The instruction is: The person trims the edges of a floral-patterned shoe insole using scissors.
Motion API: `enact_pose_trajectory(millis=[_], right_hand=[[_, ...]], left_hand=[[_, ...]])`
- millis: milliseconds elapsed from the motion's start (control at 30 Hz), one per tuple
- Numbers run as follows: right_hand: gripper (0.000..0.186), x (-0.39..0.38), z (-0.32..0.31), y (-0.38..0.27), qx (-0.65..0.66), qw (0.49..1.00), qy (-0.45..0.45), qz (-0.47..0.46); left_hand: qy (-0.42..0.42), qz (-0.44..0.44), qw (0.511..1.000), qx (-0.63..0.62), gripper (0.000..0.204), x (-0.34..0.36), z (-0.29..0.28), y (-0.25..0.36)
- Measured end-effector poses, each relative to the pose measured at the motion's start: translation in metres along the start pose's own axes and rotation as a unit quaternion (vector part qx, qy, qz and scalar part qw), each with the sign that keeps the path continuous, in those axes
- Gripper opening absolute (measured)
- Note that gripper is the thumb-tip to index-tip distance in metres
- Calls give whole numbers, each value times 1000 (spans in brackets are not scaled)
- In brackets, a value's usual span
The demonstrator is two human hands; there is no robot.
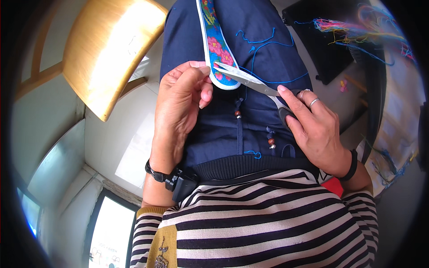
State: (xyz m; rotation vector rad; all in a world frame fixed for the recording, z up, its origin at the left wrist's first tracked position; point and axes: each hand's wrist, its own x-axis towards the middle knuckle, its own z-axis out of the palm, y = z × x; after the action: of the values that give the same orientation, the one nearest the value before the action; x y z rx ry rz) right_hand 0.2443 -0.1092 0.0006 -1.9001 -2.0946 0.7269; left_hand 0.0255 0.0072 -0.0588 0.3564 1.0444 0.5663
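Note:
An embroidered strap (216,47) with pink flowers on blue and a white border lies over my dark blue trousers, its rounded end between my hands. My left hand (181,94) pinches at the strap's left edge with thumb and fingertips. My right hand (310,127) grips a pair of scissors (254,84) with dark handles; their pale blades point left and lie over the strap near my left thumb. Loose blue thread (281,81) trails from near the strap across my right thigh, and a short piece (252,153) lies near the waistband.
A wooden chair (87,58) stands at the upper left. At the right, bundles of coloured threads (348,27) hang over a dark surface (304,20), with more threads (389,172) on a pale cloth (397,120) lower down.

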Motion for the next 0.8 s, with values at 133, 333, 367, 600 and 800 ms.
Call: enact_pose_trajectory(millis=[133, 333, 367, 600, 800], right_hand=[[57, 0, 0, -1, -5, 1000, 2, -5], [58, 1, -1, -3, -12, 1000, 2, -11], [57, 2, -2, -3, -11, 1000, 0, -12], [56, 6, 5, -2, 38, 999, -3, -1], [51, 10, 9, -6, 30, 999, 2, -18]], left_hand=[[-5, 0, 1000, -4, 10, 0, 0, 0], [-3, 2, 1000, -2, 10, 0, -1, 1], [-3, 2, 1000, -2, 10, 0, -1, 2], [0, -2, 1000, -14, 13, 0, -1, 5], [-2, 7, 999, -35, 15, 1, -5, 7]])
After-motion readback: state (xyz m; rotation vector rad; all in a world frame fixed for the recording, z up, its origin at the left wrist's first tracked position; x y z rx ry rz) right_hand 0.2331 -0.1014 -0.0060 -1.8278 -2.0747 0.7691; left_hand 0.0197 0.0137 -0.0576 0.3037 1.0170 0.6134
